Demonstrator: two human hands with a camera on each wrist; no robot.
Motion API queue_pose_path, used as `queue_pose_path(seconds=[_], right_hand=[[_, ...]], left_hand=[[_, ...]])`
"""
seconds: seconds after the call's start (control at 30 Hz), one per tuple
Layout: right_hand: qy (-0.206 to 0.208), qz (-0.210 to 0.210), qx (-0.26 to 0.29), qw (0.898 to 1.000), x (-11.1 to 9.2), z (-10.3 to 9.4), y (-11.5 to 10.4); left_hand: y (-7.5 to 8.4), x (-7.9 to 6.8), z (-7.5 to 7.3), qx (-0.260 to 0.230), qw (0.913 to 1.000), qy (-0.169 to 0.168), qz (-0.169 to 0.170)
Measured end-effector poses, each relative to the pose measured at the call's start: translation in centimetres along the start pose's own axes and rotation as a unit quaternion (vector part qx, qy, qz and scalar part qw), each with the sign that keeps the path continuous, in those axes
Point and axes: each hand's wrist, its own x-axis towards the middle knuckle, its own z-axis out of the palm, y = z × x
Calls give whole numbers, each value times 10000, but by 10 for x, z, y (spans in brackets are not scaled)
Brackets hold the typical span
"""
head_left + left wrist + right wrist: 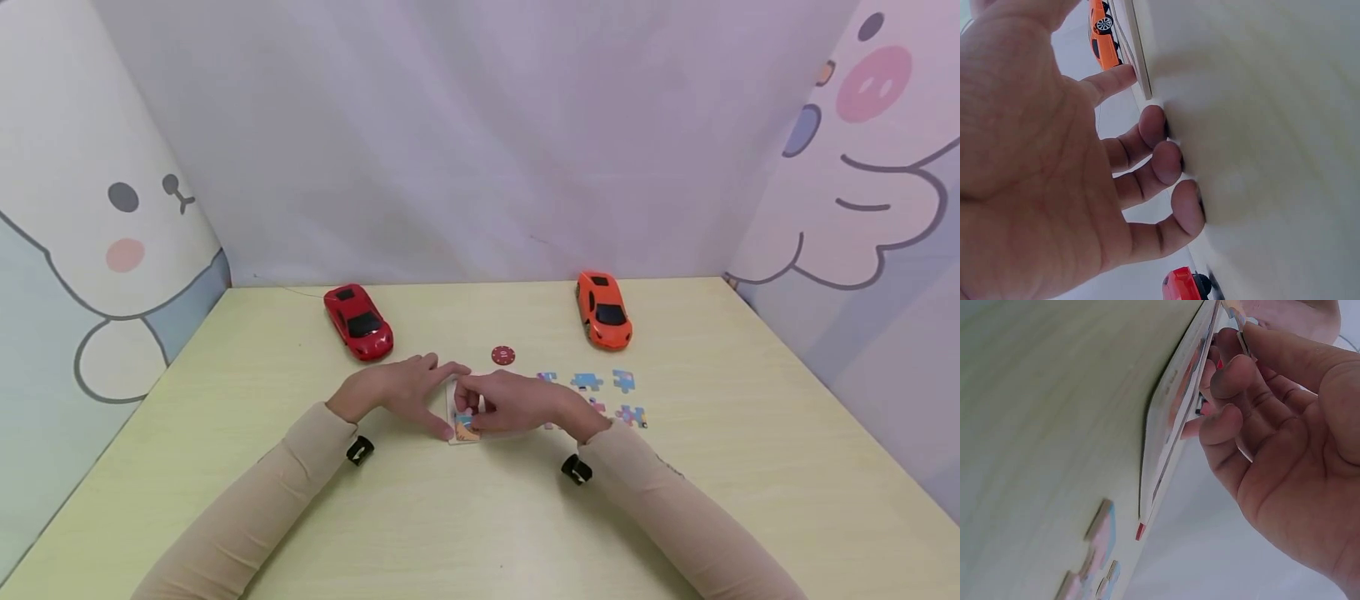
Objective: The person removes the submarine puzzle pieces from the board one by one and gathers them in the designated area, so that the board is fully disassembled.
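A shallow puzzle tray (452, 408) lies on the table, its lower left part filled with orange and blue picture. My left hand (408, 390) spans its left side with thumb and index finger spread; the index fingertip touches the tray's edge in the left wrist view, and the other fingertips rest on the table. Over the tray, my right hand (517, 400) pinches a small puzzle piece (1242, 342) between thumb and fingers. That hand covers much of the tray in the head view. Several loose puzzle pieces (587, 382) lie just right of my right hand.
A red toy car (358, 323) stands at the back left, and an orange toy car (604, 312) at the back right. Between them, behind the tray, lies a red poker chip (503, 355). Fabric walls border the table (480, 517) at the back and sides.
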Motion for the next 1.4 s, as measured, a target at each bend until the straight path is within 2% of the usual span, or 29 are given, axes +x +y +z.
queue_pose_path(seconds=[0.1,0.37,0.77,1.17,1.27,1.4], right_hand=[[-40,-3,-13,10000,0,-1,0],[-115,341,-286,9989,-8,-11,4],[-311,424,-202,9984,-23,-33,-2],[-503,389,-244,9977,-30,-41,-2],[-497,526,-245,9971,-34,-42,-2],[-565,784,33,9953,-43,-42,3]], left_hand=[[0,0,0,-15,10000,25,30],[2,0,1,-30,10000,2,-26],[1,1,0,59,10000,41,-61],[-1,1,0,-24,10000,43,-76],[-2,1,1,20,10000,44,-59],[-1,1,0,5,10000,29,-31]])
